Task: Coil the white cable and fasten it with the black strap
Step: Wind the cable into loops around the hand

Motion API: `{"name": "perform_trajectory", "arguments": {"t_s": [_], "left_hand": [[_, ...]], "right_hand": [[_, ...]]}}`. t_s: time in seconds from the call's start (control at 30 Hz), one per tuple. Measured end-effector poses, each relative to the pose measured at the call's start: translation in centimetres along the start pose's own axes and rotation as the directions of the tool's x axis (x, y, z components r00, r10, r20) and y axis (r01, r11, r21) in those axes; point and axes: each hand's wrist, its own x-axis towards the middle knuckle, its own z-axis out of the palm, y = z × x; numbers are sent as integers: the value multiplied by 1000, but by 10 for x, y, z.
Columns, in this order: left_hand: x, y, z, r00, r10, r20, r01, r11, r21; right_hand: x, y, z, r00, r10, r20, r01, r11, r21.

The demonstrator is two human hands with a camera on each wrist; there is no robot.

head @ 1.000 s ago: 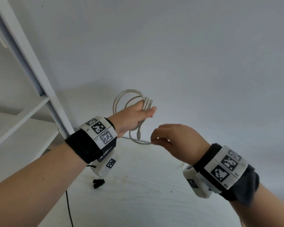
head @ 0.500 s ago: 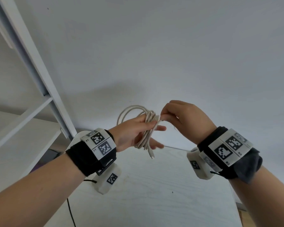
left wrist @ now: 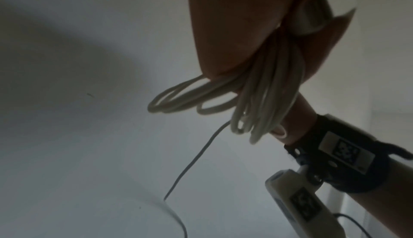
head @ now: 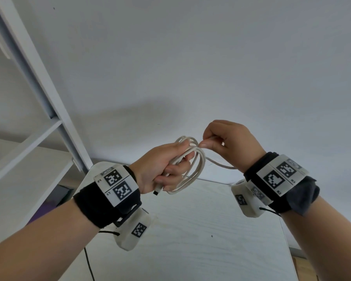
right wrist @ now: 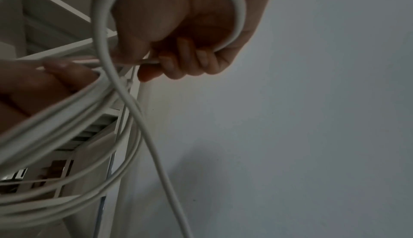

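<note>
The white cable (head: 197, 169) hangs in several loops above the table. My left hand (head: 162, 169) grips the bundled loops, and a plug end (head: 157, 191) sticks out below its fingers. My right hand (head: 227, 138) pinches a strand at the top of the coil, just right of the left hand; loose cable (head: 219, 165) sags from it toward my right wrist. The left wrist view shows the loops (left wrist: 257, 100) bunched in my left hand (left wrist: 236, 29). In the right wrist view the cable (right wrist: 125, 89) runs through my right hand (right wrist: 178, 61). The black strap is out of sight.
A white table (head: 201, 230) lies below my hands, its far edge meeting a plain wall (head: 190, 57). A white shelf frame (head: 39, 82) stands at the left. A thin dark wire (head: 88, 264) trails from my left wrist unit.
Both hands rose. My right hand carried a strand up from below the coil to its top, adding a loop, and my left hand closed tighter round the bundle. The black strap on the table left the view.
</note>
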Motion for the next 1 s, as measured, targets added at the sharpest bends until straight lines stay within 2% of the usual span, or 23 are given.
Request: {"name": "perform_trajectory", "arguments": {"t_s": [0.13,0.27,0.37,0.5,0.6,0.67,0.7,0.8,0.87,1.0], "left_hand": [[-2,4,-6,1000,29,0,-29,999,-19],[-8,11,-20,998,56,-2,-56,993,-105],[-13,12,-27,999,43,14,-42,995,-87],[-20,14,-31,998,22,66,-11,985,-175],[-23,18,-35,979,38,201,23,956,-293],[-23,22,-39,946,90,312,62,893,-447],[-24,25,-42,929,126,348,81,848,-523],[-24,34,-48,917,197,348,61,791,-608],[-25,37,-49,912,228,342,44,772,-634],[-22,41,-52,912,277,301,8,724,-690]], "right_hand": [[-4,3,2,999,0,48,-1,1000,20],[-13,17,-5,970,160,184,-164,987,5],[-20,28,-14,937,295,184,-321,939,127],[-25,42,-23,907,376,189,-414,875,251],[-29,51,-28,881,403,248,-472,785,401],[-34,57,-28,863,428,269,-505,703,501],[-38,60,-27,850,450,275,-521,635,571],[-49,73,-20,813,503,293,-542,470,697],[-54,79,-9,803,523,286,-549,463,696],[-62,83,16,770,565,298,-614,529,586]]}}
